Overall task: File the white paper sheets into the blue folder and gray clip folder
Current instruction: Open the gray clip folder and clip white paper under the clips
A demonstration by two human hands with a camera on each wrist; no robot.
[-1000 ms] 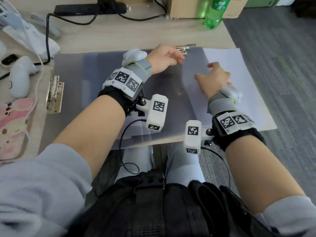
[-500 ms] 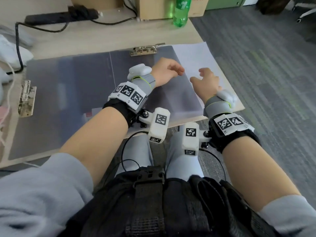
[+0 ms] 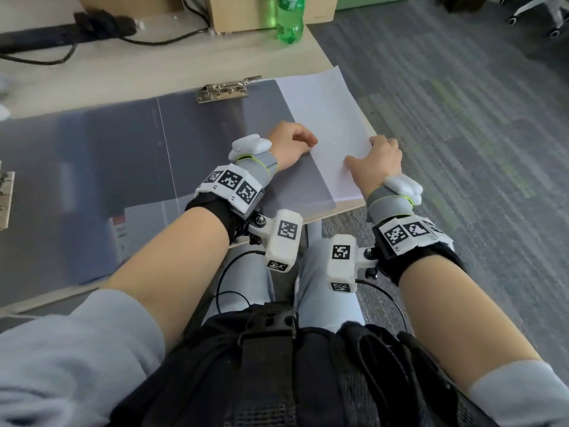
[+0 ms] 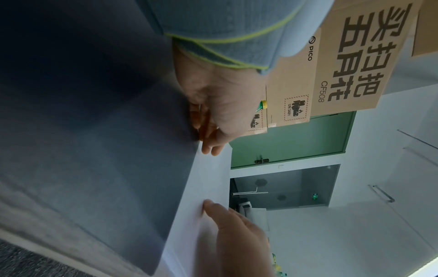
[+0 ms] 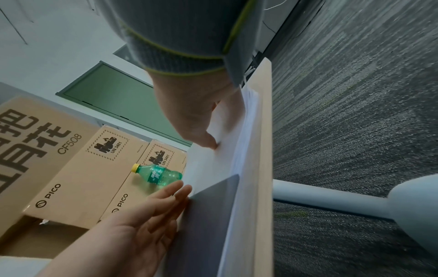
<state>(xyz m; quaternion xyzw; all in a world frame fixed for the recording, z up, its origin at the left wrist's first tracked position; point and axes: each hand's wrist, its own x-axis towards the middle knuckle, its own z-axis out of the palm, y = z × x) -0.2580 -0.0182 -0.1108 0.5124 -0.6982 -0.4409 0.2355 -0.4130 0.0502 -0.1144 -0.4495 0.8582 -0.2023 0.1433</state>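
A gray clip folder [image 3: 231,143] lies open on the desk, its metal clip [image 3: 228,90] at the far edge. A stack of white paper sheets [image 3: 326,118] lies along the folder's right side, partly under its cover and reaching the desk's right edge. My left hand [image 3: 295,143] rests on the folder's right edge, its straight fingers [image 5: 175,195] touching where the cover meets the paper. My right hand [image 3: 378,158] holds the stack's right edge, with its thumb [image 5: 211,142] on top and its fingers curled over the side. I cannot pick out the blue folder for certain.
A green bottle [image 3: 289,20] and cardboard boxes [image 3: 246,10] stand at the back of the desk, beside a black power strip [image 3: 92,23] with cables. A second metal clip [image 3: 6,195] lies at the far left. Gray carpet [image 3: 462,149] begins just past the desk's right edge.
My left hand came back from the metal clip to the folder's right edge. My right hand slid from the top of the paper to its right edge and took hold.
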